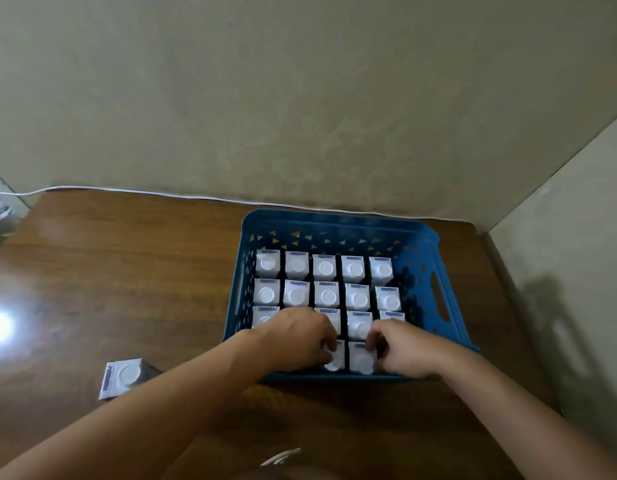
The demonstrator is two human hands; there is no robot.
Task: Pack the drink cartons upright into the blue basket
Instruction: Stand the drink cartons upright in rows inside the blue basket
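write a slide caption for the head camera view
Both hands, left and right, settle cartons into the near row of the blue basket; one carton waits on the wooden table.

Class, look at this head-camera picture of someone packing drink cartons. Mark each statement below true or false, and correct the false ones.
1. The blue basket sits on a wooden table. True.
2. All cartons are already inside the basket. False: one lone carton stands on the table left of the basket.
3. Both hands are at the nearest row of cartons. True: the left hand and the right hand are in the basket's near end.
4. The packed cartons lie flat on their sides. False: they stand upright, round caps facing up.
5. The basket is red. False: it is blue.
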